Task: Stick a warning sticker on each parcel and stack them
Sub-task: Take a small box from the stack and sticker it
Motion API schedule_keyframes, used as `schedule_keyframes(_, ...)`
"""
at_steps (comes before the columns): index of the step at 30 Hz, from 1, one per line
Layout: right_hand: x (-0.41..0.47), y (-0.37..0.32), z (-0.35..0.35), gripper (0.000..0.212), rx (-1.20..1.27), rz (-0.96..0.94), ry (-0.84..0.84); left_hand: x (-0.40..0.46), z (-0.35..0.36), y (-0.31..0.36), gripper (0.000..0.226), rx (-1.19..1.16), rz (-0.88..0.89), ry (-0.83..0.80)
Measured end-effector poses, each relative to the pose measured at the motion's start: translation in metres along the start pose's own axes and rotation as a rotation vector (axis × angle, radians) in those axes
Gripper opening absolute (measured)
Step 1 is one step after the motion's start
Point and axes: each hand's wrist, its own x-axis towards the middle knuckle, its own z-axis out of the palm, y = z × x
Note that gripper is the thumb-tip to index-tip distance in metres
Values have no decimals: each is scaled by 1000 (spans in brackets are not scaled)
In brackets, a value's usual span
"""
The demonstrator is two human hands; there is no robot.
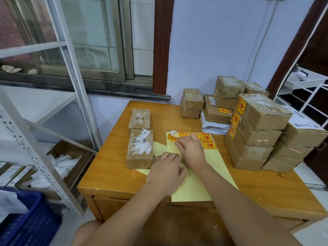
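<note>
Peeling sticker (172, 138) w/ right hand (191, 150); left hand (166, 172) pressing sheet (193, 185).

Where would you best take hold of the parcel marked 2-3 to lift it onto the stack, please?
Probably by its two long sides, from above. The parcel lies flat on the table with its long axis running away from the person. Its left side and top are free; the left hand rests at its near right corner, and another parcel lies close behind it.
</note>
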Motion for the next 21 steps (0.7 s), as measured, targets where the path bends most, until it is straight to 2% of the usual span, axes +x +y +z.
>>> schedule_keyframes(3, -3, 0, -1, 8, 33, 5, 164, 0, -2, 0, 44, -20, 0, -8)
schedule_keyframes(6, -7, -1, -6, 7, 58, -29, 258, -2, -3, 1, 44, -33, -4, -14)
schedule_keyframes(12, -34, -14, -25, 6, 9, -260, 420, -1, -9, 2, 37, -124, -31, -9)
schedule_keyframes(16, -56, -12, -40, 5, -58, -357, 451, -8, -19, 4, 25, -343, -101, 51)
schedule_keyframes(21, -77, -8, -59, 12, -156, -470, 408, -12, -22, 5, 38, -526, -128, 69)
